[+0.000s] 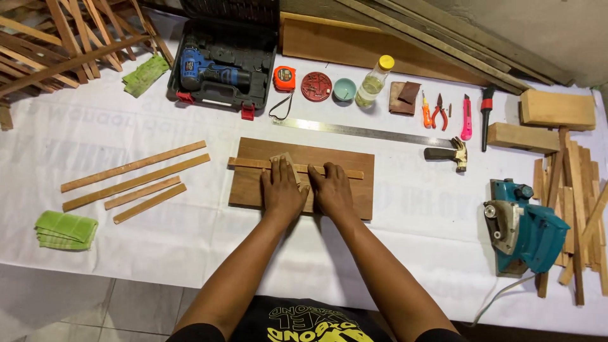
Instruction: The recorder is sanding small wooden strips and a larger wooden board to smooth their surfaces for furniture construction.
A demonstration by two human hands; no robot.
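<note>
Wooden strip (342, 171) on board (354, 190), left hand (283, 193), right hand (331, 191) pressing

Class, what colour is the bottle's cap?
Yellow; the bottle cap shows best in the head view.

Brown board (342, 183) bearing a pale tan strip (250, 163); white table cover (418, 215). Far left, blue drill (206, 69) in a black case (259, 60); orange tape measure (284, 78); red disc (316, 86). Near left, green cloth (65, 230). Right, teal planer (525, 228); pink knife (467, 118); yellow-capped bottle (373, 81).
</note>
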